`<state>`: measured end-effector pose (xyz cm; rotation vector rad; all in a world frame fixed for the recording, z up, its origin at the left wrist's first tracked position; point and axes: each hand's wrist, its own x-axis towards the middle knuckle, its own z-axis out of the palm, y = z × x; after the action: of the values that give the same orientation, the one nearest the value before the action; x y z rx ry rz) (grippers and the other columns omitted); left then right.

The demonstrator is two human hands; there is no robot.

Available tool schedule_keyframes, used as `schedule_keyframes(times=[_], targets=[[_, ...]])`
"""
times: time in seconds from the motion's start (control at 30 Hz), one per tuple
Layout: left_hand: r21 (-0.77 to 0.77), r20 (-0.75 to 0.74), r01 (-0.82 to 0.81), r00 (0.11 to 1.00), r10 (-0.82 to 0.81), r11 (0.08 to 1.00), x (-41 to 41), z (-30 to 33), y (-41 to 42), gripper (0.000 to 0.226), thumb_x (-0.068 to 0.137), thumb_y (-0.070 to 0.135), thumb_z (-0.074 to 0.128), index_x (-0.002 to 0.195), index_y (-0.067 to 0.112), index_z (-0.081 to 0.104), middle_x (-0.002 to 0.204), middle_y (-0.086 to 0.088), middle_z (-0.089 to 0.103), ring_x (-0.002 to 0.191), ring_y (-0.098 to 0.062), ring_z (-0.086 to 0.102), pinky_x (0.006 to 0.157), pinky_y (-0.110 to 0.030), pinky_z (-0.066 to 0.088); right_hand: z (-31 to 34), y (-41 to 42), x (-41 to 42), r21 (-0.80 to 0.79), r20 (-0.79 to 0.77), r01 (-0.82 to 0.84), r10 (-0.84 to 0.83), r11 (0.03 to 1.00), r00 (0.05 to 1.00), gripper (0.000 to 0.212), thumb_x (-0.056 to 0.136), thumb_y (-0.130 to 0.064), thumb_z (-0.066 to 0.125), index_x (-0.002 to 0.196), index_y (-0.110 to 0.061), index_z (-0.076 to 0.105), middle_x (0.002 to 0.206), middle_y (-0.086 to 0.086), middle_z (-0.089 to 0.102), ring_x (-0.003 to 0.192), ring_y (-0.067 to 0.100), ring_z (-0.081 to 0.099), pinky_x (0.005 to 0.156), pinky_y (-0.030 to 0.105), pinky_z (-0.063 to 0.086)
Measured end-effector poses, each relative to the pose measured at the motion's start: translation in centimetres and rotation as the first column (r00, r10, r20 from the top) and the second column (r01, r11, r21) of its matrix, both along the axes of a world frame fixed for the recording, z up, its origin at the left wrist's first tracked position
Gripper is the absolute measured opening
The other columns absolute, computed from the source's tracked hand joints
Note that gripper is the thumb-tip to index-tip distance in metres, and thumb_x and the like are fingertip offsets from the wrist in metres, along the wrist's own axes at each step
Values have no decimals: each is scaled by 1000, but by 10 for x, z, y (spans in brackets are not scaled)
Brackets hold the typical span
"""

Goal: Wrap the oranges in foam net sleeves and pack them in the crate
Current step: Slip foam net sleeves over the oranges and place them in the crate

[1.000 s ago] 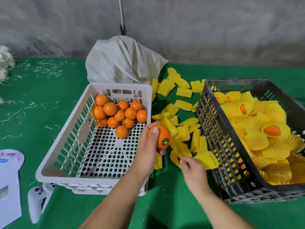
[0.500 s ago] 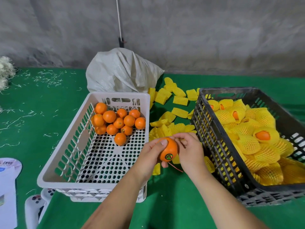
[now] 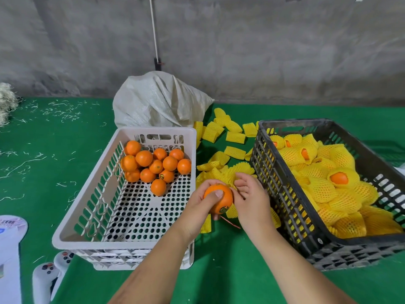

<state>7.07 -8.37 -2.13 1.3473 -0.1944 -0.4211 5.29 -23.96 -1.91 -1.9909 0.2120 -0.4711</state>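
My left hand (image 3: 197, 208) grips a bare orange (image 3: 218, 197) with a sticker, held above the green table between the two crates. My right hand (image 3: 251, 196) is against the orange's right side, fingers curled; a yellow foam net sleeve (image 3: 231, 211) shows between its palm and the fruit, mostly hidden. The white crate (image 3: 122, 240) on the left holds several bare oranges (image 3: 153, 163) at its far end. The black crate (image 3: 274, 183) on the right is filled with several oranges wrapped in yellow sleeves (image 3: 328, 189).
Loose yellow sleeves (image 3: 234, 137) lie scattered on the green cloth between the crates. A white woven sack (image 3: 160, 102) sits behind the white crate. White controllers (image 3: 48, 275) and a printed sheet (image 3: 11, 238) lie at the near left. A grey wall stands behind.
My right hand picked a sleeve from the pile and came up against the orange. My left hand carried the orange slightly right and lower, to meet it.
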Motion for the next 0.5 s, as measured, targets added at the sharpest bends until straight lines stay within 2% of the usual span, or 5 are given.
schedule_keyframes(times=[0.1,0.23,0.3,0.43,0.5], targets=[[39,-10,106,994,-105,994,1,2,2,46,83,58,70,119,29,77,111,-7,74,82,-18,67,54,-22,44,-3,-3,2,-170,9,12,-11,985,1000,20,95,-6,68,111,-18,73,106,-6,60,96,13,64,90,40,57],[63,1,17,1000,-17,998,2,0,-4,55,79,61,71,122,27,77,90,0,73,63,-16,58,52,-24,45,-5,-11,-1,-67,5,59,-59,996,998,12,97,-12,66,105,-20,71,102,-8,68,95,10,66,87,44,57],[76,29,-63,998,61,995,2,-1,-9,59,77,62,73,124,28,75,90,-1,72,59,-17,55,53,-24,47,-3,-11,-6,-47,16,60,-59,997,998,12,99,-16,64,108,-23,69,103,-15,70,99,2,65,89,39,57],[-15,39,-142,989,143,990,3,1,-9,51,89,47,73,135,33,57,119,-8,67,90,-11,69,73,-23,55,2,3,-25,-102,124,24,-11,995,992,15,101,-20,59,114,-25,64,116,-19,68,109,1,64,91,27,54],[-77,37,-198,979,202,977,4,2,-7,48,94,48,67,140,44,50,129,1,64,111,-12,67,91,-33,56,-2,13,-34,-164,155,0,26,987,987,15,101,-19,59,115,-25,64,116,-18,68,109,1,63,90,25,54]])
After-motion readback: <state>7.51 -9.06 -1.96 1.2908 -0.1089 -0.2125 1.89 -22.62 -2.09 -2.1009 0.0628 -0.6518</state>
